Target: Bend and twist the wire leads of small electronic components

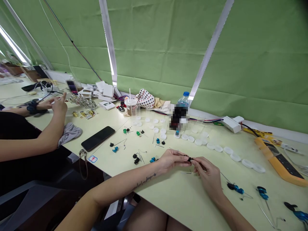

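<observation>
Both my hands meet over the front of the table, closed on a small black part (189,159) whose kind I cannot make out. My left hand (172,159) pinches it from the left. The fingertips of my right hand (208,173) press on it from the right and partly hide it. Below the fingers lies a small L-shaped metal key (186,172). A blue metal part (153,159) sits beside my left wrist. To the right of my right hand is a blue and black part (235,188) with a thin wire.
Round white plastic caps (218,148) run in a row across the table. Further sets of blue, green or black parts lie around. A phone (98,138), an orange power strip (280,160), a drink cup (131,107) and a bottle (184,100) stand about. A co-worker's hands (59,104) are at left.
</observation>
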The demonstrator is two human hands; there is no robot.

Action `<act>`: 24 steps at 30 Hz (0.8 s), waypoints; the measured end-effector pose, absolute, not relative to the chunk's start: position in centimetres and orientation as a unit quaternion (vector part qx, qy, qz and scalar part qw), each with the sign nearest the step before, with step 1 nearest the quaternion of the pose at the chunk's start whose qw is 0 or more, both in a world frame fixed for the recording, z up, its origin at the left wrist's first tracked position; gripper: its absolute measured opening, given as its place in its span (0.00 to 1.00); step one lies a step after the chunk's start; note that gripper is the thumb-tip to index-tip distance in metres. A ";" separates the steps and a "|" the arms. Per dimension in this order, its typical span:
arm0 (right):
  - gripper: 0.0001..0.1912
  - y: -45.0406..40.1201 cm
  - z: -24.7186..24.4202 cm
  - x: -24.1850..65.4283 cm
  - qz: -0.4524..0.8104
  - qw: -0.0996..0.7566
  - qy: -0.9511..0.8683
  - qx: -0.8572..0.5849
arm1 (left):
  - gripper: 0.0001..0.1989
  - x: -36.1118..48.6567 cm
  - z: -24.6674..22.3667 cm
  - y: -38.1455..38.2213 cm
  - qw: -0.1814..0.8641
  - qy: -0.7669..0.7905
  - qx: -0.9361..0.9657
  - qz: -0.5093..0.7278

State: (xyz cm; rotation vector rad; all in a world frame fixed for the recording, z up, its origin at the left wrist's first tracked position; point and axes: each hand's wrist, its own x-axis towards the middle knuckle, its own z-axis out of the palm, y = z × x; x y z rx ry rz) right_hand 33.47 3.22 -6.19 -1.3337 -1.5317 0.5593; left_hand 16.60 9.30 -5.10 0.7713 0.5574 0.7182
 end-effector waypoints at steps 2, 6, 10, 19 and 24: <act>0.11 3.3 -6.3 33.5 0.234 0.494 -0.632 -0.550 | 0.20 16.6 -5.1 9.3 0.827 0.262 0.365 0.338; 0.12 3.3 -6.4 33.5 0.246 0.497 -0.619 -0.556 | 0.20 16.6 -5.1 9.3 0.826 0.256 0.369 0.342; 0.16 3.3 -6.6 33.4 0.260 0.490 -0.601 -0.576 | 0.20 16.6 -5.0 9.5 0.820 0.247 0.365 0.365; 0.13 3.2 -6.2 33.3 0.213 0.504 -0.628 -0.553 | 0.19 16.5 -5.3 9.6 0.818 0.250 0.374 0.358; 0.11 3.2 -6.0 33.1 0.212 0.508 -0.628 -0.550 | 0.19 16.6 -5.5 9.6 0.819 0.251 0.376 0.353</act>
